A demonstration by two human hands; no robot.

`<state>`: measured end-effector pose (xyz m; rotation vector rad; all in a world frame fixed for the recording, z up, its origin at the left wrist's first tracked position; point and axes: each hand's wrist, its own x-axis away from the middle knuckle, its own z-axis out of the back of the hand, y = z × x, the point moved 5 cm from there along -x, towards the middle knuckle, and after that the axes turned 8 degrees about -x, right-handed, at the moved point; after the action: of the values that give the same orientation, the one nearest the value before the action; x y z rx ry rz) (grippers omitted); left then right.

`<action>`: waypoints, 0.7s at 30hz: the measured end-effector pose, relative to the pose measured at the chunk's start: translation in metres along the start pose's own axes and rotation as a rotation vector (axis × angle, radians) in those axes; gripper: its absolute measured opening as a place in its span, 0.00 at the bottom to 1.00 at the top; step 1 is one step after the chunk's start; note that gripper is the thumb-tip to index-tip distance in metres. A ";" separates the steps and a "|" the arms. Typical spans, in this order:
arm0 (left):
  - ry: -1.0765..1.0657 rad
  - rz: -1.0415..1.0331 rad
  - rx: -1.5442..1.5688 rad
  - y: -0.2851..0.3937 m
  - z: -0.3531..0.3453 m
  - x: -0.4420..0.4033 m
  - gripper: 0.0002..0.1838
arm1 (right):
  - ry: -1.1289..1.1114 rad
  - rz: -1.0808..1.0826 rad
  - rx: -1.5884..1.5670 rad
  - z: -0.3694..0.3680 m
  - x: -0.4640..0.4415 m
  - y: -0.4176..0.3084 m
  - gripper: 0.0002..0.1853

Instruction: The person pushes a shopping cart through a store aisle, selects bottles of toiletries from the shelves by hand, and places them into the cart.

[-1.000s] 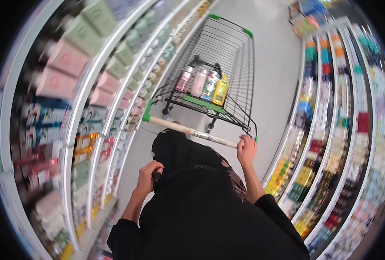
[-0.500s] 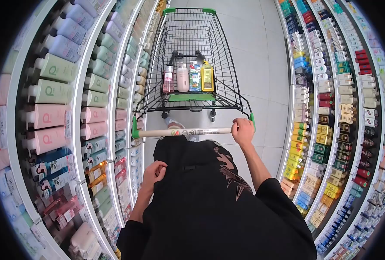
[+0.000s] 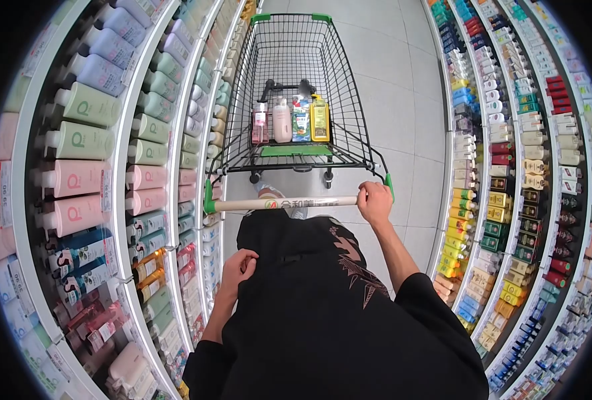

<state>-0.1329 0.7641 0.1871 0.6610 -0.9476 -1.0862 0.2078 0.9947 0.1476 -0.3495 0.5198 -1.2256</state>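
Observation:
A cart handle (image 3: 269,203) runs across the front of a black wire shopping cart (image 3: 344,100) with green corners. My right hand (image 3: 375,202) is wrapped round the handle's right end. Beside the black clothing at my waist, my left hand (image 3: 240,268) hangs with its fingers curled, away from the handle; whether it holds anything is hidden. In the cart stand a clear pink bottle (image 3: 260,127), a pale pink pump bottle (image 3: 282,125), a blue and green pack (image 3: 301,123) and a yellow bottle (image 3: 319,121), side by side.
A tall shelf (image 3: 119,193) close on the left bears rows of green, pink and purple bottles. Another shelf (image 3: 445,167) on the right holds many small bottles and boxes. Grey tiled floor (image 3: 389,80) shows between the cart and the right shelf.
Since the earliest frame the view has turned, so the cart now appears straight ahead and more upright. My right hand has stayed on the handle. Little differs from half a second ago.

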 end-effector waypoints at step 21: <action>-0.019 0.026 0.018 0.004 -0.005 -0.002 0.05 | -0.017 -0.005 -0.004 0.001 0.000 0.000 0.06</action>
<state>-0.1267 0.7678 0.1873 0.6530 -0.9805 -1.0637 0.2079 0.9950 0.1484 -0.3643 0.5068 -1.2258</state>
